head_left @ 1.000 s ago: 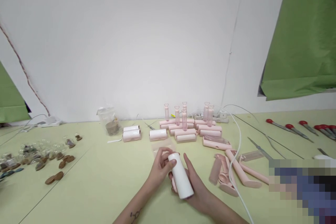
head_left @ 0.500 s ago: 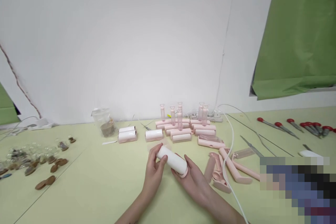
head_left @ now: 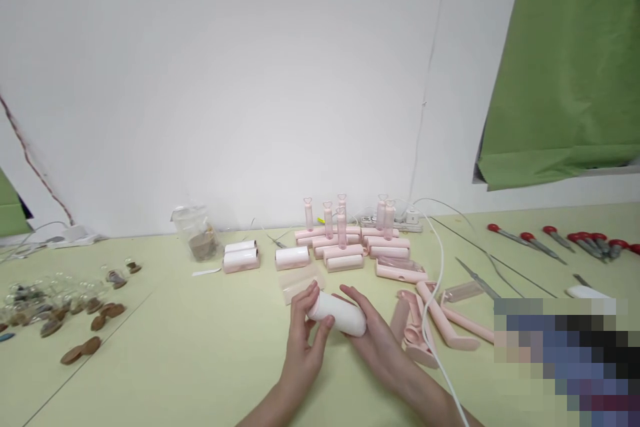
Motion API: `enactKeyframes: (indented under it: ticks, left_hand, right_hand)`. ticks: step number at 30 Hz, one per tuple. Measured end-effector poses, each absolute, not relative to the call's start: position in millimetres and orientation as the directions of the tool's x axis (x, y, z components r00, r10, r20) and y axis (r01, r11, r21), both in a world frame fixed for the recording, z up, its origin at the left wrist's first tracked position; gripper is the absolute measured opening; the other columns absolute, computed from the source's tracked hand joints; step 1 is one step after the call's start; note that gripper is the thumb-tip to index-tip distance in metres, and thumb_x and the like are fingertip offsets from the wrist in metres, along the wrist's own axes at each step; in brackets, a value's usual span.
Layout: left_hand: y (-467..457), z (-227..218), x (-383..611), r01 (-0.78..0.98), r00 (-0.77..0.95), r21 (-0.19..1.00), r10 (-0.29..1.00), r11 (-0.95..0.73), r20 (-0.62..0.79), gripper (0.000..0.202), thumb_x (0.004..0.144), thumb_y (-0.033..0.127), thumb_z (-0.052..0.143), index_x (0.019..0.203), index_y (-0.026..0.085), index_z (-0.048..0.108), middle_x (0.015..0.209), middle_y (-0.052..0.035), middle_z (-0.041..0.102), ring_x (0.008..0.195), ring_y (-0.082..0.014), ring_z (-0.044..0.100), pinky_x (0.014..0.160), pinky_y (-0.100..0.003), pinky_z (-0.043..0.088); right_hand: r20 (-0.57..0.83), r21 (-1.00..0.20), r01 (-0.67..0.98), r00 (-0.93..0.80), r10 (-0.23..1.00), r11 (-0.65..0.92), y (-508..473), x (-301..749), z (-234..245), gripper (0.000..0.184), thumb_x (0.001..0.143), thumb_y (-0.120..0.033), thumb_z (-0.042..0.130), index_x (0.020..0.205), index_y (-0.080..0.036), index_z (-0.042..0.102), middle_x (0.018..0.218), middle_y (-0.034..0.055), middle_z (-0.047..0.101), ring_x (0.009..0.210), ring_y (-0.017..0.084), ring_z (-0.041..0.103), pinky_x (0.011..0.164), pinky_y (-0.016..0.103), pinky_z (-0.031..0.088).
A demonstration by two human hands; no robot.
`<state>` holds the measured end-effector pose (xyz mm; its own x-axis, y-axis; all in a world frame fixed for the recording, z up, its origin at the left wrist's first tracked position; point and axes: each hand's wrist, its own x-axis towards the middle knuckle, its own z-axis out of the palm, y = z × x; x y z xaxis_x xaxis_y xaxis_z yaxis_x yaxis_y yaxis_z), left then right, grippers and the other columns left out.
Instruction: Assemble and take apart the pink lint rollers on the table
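A white lint roller roll (head_left: 340, 313) is tilted between both of my hands above the table. My left hand (head_left: 306, 330) pinches its left end, thumb along the near side and fingers over the top. My right hand (head_left: 375, 340) cups the other end from below and behind, its upper fingers stretched along the far side. A pale translucent sheet (head_left: 299, 282) lies flat just behind my left hand. Pink plastic handle parts (head_left: 417, 327) lie to the right of my right hand.
White rolls (head_left: 293, 257) rest farther back, beside several pink rollers (head_left: 345, 257) and small upright pink bottles (head_left: 341, 232). A white cable (head_left: 434, 293) crosses on the right. Red-handled tools (head_left: 543, 248) lie at far right; glass domes (head_left: 40, 303) and wooden bases (head_left: 83, 350) at left.
The roll has shifted slightly right and turned, so its pink-rimmed right end no longer faces me. My left hand moved right with it, uncovering more of the translucent sheet.
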<state>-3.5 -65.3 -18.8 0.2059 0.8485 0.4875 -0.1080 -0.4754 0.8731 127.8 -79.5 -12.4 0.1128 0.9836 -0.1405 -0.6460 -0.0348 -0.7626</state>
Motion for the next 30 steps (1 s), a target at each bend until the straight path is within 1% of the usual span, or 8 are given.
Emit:
enactKeyframes:
  ticks: [4,7,11,14,18,21,26,30]
  left_hand:
    - [-60.9,-0.9,-8.6,-0.19,0.273,0.908,0.869,-0.373,0.413,0.039,0.071,0.027,0.062,0.108,0.028,0.05,0.122,-0.0058,0.046,0.116,-0.0232,0.038,0.089,-0.032,0.039]
    - [-54.0,10.9,-12.7,-0.409,0.317,0.905,0.912,-0.116,0.26,0.042,0.07,0.033,0.063,0.109,0.026,0.049,0.12,-0.007,0.05,0.111,-0.0238,0.044,0.086,-0.032,0.039]
    - [-52.2,9.4,-11.6,-0.616,0.474,0.718,0.881,0.325,0.008,0.046,0.075,0.036,0.056,0.117,0.025,0.042,0.123,-0.007,0.048,0.111,-0.0231,0.045,0.088,-0.034,0.037]
    - [-57.6,3.7,-7.2,-0.566,0.704,0.552,0.708,0.613,-0.064,0.056,0.072,0.044,0.054,0.117,0.012,0.041,0.11,-0.016,0.054,0.104,-0.0298,0.051,0.09,-0.041,0.037]
    - [-61.6,0.1,-2.8,-0.62,0.708,0.433,0.704,0.654,-0.048,0.061,0.074,0.043,0.053,0.117,0.005,0.036,0.102,-0.0187,0.056,0.099,-0.0325,0.054,0.09,-0.038,0.04]
    - [-57.6,-2.2,-3.3,-0.665,0.669,0.381,0.739,0.643,-0.079,0.062,0.075,0.038,0.055,0.121,0.006,0.029,0.101,-0.0183,0.055,0.103,-0.0333,0.052,0.088,-0.035,0.042]
    - [-50.6,-4.4,-7.7,-0.641,0.728,0.296,0.683,0.708,-0.06,0.072,0.071,0.044,0.058,0.121,0.001,0.029,0.102,-0.0221,0.054,0.108,-0.0345,0.048,0.085,-0.035,0.045]
    - [-52.5,-2.5,-8.5,-0.555,0.772,0.372,0.627,0.744,-0.104,0.07,0.066,0.036,0.065,0.117,0.003,0.031,0.106,-0.0245,0.052,0.1,-0.0295,0.055,0.073,-0.026,0.048]
  right_hand:
    - [-0.089,-0.891,-0.453,0.12,0.989,-0.025,-85.0,124.2,-8.3,0.036,0.074,-0.046,0.047,0.098,-0.021,0.054,0.097,0.0041,0.059,0.09,0.021,0.054,0.07,0.027,0.045]
    - [-0.021,-0.963,-0.269,0.182,0.983,0.029,-87.8,120.6,-3.8,0.034,0.076,-0.047,0.043,0.094,-0.021,0.055,0.103,0.0062,0.056,0.094,0.022,0.051,0.068,0.026,0.045]
    - [0.046,-0.989,-0.131,0.218,0.975,0.075,-85.8,118.6,-4.6,0.035,0.08,-0.05,0.036,0.099,-0.024,0.048,0.093,0.0038,0.057,0.086,0.02,0.054,0.066,0.026,0.044]
    - [0.145,-0.988,0.079,0.161,0.976,0.134,-82.1,123.2,-3.4,0.033,0.083,-0.049,0.03,0.101,-0.025,0.043,0.091,0.0025,0.055,0.083,0.019,0.055,0.069,0.028,0.044]
    - [0.42,-0.78,0.575,0.186,0.888,0.248,-82.4,147.3,9.7,0.028,0.083,-0.043,0.032,0.096,-0.022,0.046,0.097,0.0056,0.053,0.091,0.02,0.052,0.082,0.033,0.039]
    - [0.409,-0.592,0.799,0.191,0.892,0.1,-92.3,179.6,14.5,0.026,0.083,-0.039,0.03,0.085,-0.021,0.05,0.088,0.0063,0.057,0.08,0.021,0.054,0.071,0.032,0.041]
    - [0.172,-0.368,0.878,0.387,0.906,-0.305,-112.6,231.9,-8.9,0.03,0.082,-0.034,0.029,0.071,-0.018,0.052,0.067,0.0089,0.059,0.057,0.021,0.056,0.048,0.029,0.035]
    - [0.138,-0.341,0.867,0.429,0.893,-0.364,-113.8,243.2,-26.5,0.018,0.075,-0.03,0.043,0.067,-0.019,0.056,0.064,0.0096,0.06,0.06,0.024,0.058,0.048,0.028,0.032]
